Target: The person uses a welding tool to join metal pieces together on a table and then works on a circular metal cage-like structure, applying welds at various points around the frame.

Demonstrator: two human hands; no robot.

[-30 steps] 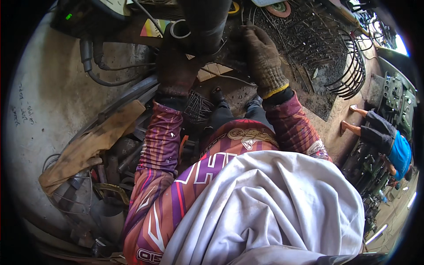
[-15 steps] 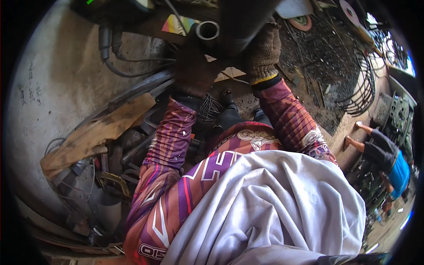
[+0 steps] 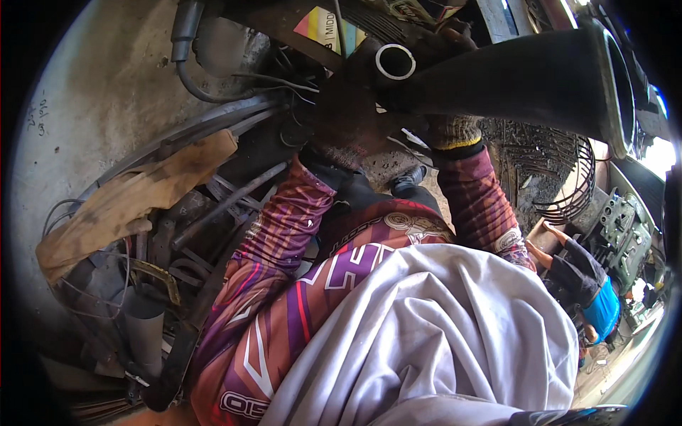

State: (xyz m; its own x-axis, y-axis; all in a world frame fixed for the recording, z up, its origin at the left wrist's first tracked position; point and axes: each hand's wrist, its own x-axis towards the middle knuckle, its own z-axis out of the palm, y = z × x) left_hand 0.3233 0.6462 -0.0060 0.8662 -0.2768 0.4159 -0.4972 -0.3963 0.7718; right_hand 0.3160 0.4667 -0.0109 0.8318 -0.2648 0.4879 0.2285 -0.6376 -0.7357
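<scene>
A large dark metal pipe (image 3: 511, 78) lies across the upper right, its wide mouth towards the right rim. A short pipe stub (image 3: 396, 62) with a bright round end rises from its narrower left part. My left hand (image 3: 346, 117), in a dark glove, closes round the pipe's left end beside the stub; its fingers are partly lost in shadow. Under the pipe passes my right hand (image 3: 456, 129), in a knitted glove with a yellow cuff edge. The pipe hides most of that hand, while dark gloved fingers show past its far side.
A brown-stained cloth (image 3: 135, 206) lies over metal scraps at the left, near a grey cylinder (image 3: 144, 330). Cables (image 3: 213, 96) run along the pale wall side. Coiled rod (image 3: 579, 192) rests at the right. A person in a blue shirt (image 3: 602, 310) is farther right.
The pipe has swung from pointing away, up the picture, to lying rightward, with both hands still on it. The view has shifted too, and the person at the right appears lower.
</scene>
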